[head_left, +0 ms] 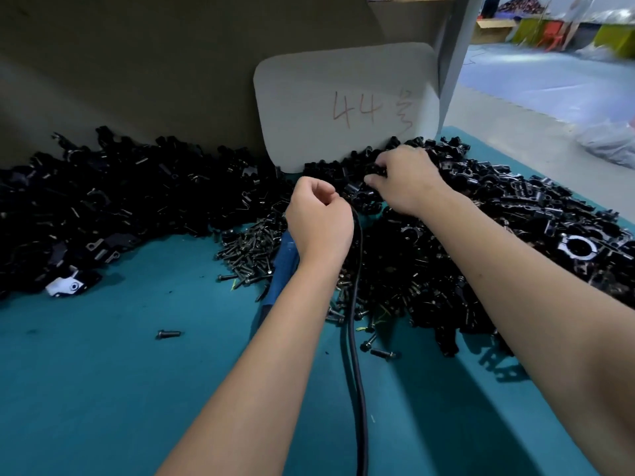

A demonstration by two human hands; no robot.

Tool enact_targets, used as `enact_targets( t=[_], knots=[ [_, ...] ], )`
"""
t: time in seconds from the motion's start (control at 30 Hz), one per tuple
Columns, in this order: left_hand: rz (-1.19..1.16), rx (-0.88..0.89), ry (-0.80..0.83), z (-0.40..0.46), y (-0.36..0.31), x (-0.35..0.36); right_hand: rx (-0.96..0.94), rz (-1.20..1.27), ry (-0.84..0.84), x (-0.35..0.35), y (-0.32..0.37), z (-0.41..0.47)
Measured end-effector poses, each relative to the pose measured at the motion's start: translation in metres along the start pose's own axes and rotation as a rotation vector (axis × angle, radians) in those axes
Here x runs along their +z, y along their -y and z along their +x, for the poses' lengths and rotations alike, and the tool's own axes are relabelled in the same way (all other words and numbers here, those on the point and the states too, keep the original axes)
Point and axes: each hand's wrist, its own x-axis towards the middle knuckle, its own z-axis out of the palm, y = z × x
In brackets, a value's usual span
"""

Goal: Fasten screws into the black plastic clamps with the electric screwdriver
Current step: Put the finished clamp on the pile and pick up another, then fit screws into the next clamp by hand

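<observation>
Your bench [103,389] is covered in plain teal. The clamps [120,201] heaped on it are glossy black, and one clamp [67,286] at the left shows a white face. The screws [251,249] are dark, near black. The screwdriver [283,269] under your left wrist is blue, its cable [357,372] black. The card [343,104] behind is pale grey, marked "44" in red.

A factory workbench: heaped black clamps [120,201], loose screws [247,255], open concrete floor [549,80].
</observation>
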Motion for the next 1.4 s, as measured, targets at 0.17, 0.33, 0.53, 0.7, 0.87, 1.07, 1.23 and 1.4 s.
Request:
enact_targets(
  t=[0.17, 0.33, 0.53, 0.7, 0.87, 1.07, 1.23, 1.4],
  knots=[
    [0.147, 0.140, -0.185, 0.018, 0.010, -0.056, 0.025, 1.026, -0.003, 0.016, 0.060, -0.036],
    [0.807, 0.268, -0.178, 0.051, 0.048, -0.123, -0.043, 1.306, 0.326, 0.038, 0.109, -0.066],
    [1.068, 0.311, 0.113, 0.080, 0.068, -0.147, -0.210, 1.290, 0.586, 0.050, 0.121, -0.085],
    [1.043, 0.318, -0.027, 0.078, 0.069, -0.150, -0.233, 1.325, 0.611, 0.056, 0.114, -0.090],
    [0.728, 0.235, -0.174, 0.062, 0.062, -0.146, -0.164, 1.452, 0.556, 0.057, 0.107, -0.088],
    [-0.208, -0.077, -0.224, 0.027, 0.052, -0.149, -0.014, 1.551, 0.366, 0.058, 0.100, -0.089],
    [-0.574, -0.301, -0.177, -0.003, 0.060, -0.159, 0.043, 1.634, 0.227, 0.060, 0.095, -0.083],
    [-0.539, -0.233, -0.009, -0.005, 0.053, -0.158, 0.096, 1.684, 0.191, 0.062, 0.092, -0.079]
  ],
)
